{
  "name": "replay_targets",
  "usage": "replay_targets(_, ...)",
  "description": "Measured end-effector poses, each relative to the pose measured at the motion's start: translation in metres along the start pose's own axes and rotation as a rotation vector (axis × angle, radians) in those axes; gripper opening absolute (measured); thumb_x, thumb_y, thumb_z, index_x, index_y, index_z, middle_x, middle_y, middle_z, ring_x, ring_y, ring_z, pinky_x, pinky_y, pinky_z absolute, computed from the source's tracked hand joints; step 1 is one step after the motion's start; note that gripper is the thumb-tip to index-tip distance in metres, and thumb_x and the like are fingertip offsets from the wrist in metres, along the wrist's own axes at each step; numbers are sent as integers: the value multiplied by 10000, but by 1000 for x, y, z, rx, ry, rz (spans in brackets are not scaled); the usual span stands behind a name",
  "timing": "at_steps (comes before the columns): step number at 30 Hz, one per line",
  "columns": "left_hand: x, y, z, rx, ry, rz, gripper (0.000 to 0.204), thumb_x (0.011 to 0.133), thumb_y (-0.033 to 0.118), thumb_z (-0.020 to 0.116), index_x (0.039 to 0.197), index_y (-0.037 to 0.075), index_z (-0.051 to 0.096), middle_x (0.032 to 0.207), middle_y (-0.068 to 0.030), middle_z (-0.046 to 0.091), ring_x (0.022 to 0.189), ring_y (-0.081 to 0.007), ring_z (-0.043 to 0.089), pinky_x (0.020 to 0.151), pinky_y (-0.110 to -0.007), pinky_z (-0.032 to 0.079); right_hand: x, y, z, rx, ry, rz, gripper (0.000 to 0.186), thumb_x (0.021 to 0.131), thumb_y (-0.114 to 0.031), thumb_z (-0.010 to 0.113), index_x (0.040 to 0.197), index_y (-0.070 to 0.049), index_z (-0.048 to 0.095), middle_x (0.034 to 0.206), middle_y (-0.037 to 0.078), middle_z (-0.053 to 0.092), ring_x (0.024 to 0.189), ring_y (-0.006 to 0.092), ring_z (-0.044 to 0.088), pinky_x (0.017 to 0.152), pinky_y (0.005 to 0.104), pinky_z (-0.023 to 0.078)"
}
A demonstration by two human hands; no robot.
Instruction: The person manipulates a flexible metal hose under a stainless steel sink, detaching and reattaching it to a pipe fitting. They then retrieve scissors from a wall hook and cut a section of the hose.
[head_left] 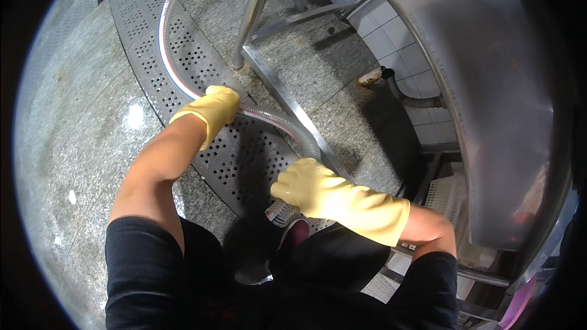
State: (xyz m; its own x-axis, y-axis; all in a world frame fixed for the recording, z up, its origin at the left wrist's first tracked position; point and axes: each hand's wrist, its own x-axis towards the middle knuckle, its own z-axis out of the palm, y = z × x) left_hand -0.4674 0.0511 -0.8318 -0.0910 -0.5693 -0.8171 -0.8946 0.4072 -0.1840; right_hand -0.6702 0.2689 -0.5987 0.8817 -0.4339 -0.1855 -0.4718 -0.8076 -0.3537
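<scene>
Here, left of centre, my left hand clamps clear hose; lower centre, my right hand grips near its end.

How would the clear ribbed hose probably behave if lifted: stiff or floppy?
Probably semi-flexible: the clear ribbed hose bends in broad curves without visible kinks. Its ribbing likely resists crushing in the right hand. The long stretch beyond the left hand would probably drag.

No lettering or numbers can be read
</scene>
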Motion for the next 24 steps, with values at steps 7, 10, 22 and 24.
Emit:
replay_targets(7,-103,-23,-42,-281,335,93,346,877,314,814,1176,139,812,1165,-94,807,1123,-271,771,943,-402,598,-22,-5,-28,-169,249,-114,164,667,-133,709,779,-76,605,713,32,540,692,238,607,746,405,539)
replay_targets(10,-131,-24,-65,-425,445,137,457,891,385,846,1209,75,735,1142,-170,783,1124,-349,746,978,-422,587,-41,-1,-52,-377,84,-25,186,667,-142,718,819,-105,618,758,30,566,760,234,635,925,419,575)
replay_targets(22,-142,4,-99,-814,492,372,703,881,376,883,1376,-20,579,1387,-266,667,1349,-373,627,1136,-445,480,-132,55,-63,-467,247,185,246,698,-112,750,915,-165,645,884,-6,622,1004,215,676,1152,505,482)
replay_targets(24,-134,-21,-86,-758,483,468,680,881,372,882,1339,-39,594,1350,-272,682,1315,-365,650,1107,-447,499,-145,69,-52,-498,226,169,228,714,-119,745,908,-172,639,890,-12,630,1022,214,681,1165,534,469)
